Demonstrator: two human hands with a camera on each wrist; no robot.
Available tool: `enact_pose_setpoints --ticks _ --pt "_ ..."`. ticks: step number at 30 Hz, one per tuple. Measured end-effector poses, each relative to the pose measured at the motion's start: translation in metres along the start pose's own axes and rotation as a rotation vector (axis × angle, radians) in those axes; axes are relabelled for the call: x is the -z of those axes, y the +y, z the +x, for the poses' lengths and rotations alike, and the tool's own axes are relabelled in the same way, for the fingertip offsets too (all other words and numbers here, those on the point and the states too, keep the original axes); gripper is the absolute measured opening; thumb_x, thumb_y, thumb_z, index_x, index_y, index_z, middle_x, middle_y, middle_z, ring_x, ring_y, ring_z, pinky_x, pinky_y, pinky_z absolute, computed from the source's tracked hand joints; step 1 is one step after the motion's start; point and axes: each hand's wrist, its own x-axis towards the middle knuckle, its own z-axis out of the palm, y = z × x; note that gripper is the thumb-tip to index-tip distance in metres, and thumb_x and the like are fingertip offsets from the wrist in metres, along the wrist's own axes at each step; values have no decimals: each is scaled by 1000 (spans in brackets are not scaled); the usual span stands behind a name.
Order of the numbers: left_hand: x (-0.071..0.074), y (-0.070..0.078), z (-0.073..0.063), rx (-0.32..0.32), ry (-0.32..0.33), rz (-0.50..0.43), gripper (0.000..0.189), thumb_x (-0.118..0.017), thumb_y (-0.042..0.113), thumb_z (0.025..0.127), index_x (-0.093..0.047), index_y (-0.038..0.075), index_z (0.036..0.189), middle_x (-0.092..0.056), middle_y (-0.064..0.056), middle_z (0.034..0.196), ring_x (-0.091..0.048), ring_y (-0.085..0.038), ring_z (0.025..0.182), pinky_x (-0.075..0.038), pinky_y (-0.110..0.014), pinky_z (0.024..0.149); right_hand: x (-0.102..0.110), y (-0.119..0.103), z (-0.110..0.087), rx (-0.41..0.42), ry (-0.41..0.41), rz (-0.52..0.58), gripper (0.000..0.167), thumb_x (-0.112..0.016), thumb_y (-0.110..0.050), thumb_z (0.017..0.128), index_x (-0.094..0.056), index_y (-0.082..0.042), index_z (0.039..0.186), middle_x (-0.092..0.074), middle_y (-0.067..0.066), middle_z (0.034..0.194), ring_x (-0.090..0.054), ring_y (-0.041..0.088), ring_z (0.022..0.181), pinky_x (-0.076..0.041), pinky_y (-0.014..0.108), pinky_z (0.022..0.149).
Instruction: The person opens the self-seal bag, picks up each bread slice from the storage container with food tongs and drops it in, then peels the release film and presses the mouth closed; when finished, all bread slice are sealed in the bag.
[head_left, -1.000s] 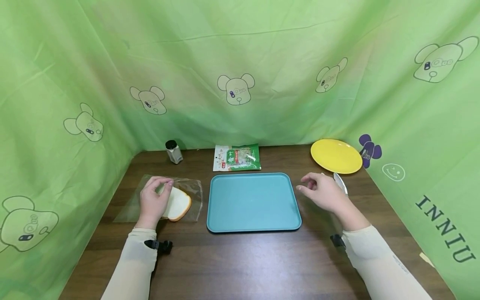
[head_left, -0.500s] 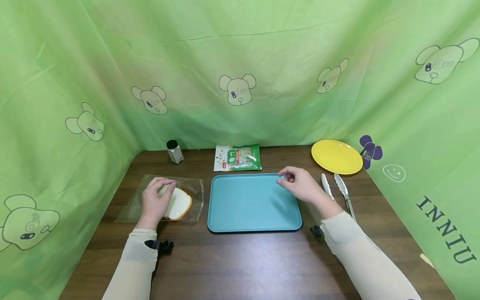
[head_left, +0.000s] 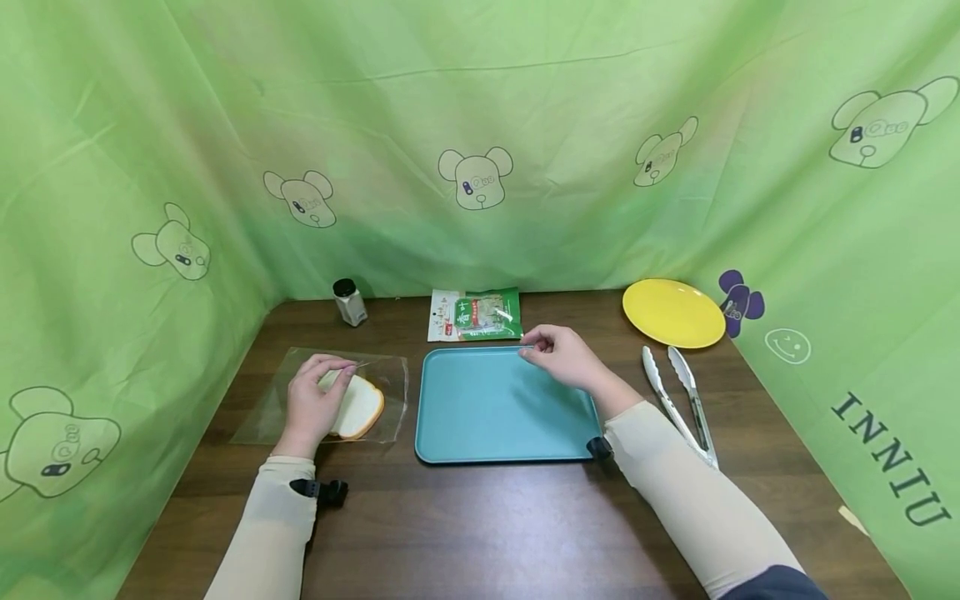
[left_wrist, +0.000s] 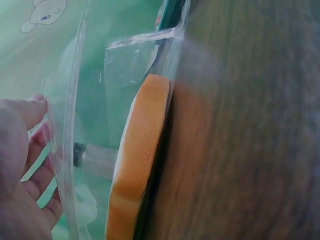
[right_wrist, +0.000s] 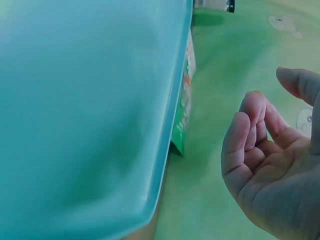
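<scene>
On the left of the table lies a clear plastic bag (head_left: 270,421) with a white bread slice (head_left: 358,412) with orange-brown crust in it. My left hand (head_left: 309,408) pinches the bag's upper film between thumb and fingers, lifting it off the bread; the left wrist view shows the raised film beside the crust (left_wrist: 140,145). Over the far right part of a blue tray (head_left: 480,417) hovers my right hand (head_left: 564,360). Its fingers are loosely bent, with a gap to the thumb and nothing held, as the right wrist view of the hand (right_wrist: 275,165) shows.
Behind the tray lies a green and white packet (head_left: 476,315). A black-capped jar (head_left: 349,303) stands at the back left. Metal tongs (head_left: 684,408) rest right of the tray, below a yellow plate (head_left: 672,313). Green curtains (head_left: 375,100) enclose the table.
My right hand has moved left from beside the tongs to over the tray, uncovering the tongs. The left hand stays nearly still, pinching the bag.
</scene>
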Motion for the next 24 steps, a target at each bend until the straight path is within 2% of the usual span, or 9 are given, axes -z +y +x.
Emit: enact_pose_setpoints --ticks 3,10,17,24 --pt "0 0 0 1 -4 6 10 -77 16 98 -81 8 103 -70 -4 105 -63 -24 108 -43 -35 95 -6 -5 7 -12 -14 23 21 -74 -25 100 -74 -11 115 -63 6 91 -56 22 78 -47 33 65" --pt "1 1 0 13 -37 8 12 -76 17 99 -80 7 104 -69 -6 106 -63 -27 108 -45 -45 95 -25 -16 23 -33 -69 74 18 -73 -24 101 -74 -11 113 -63 6 89 -58 20 74 -47 32 63" --pt "1 0 0 24 -52 4 12 -75 18 100 -80 7 104 -69 -6 106 -63 -28 108 -46 -52 95 -48 -26 38 -53 -116 86 18 -73 -23 101 -74 -10 113 -64 5 91 -59 19 75 -49 31 64" --pt "1 -1 -1 21 -56 3 13 -75 19 100 -80 8 104 -69 -6 106 -64 -28 108 -47 -53 95 -69 -33 50 -48 -143 75 19 -74 -23 100 -74 -11 114 -64 5 96 -58 17 77 -50 30 65"
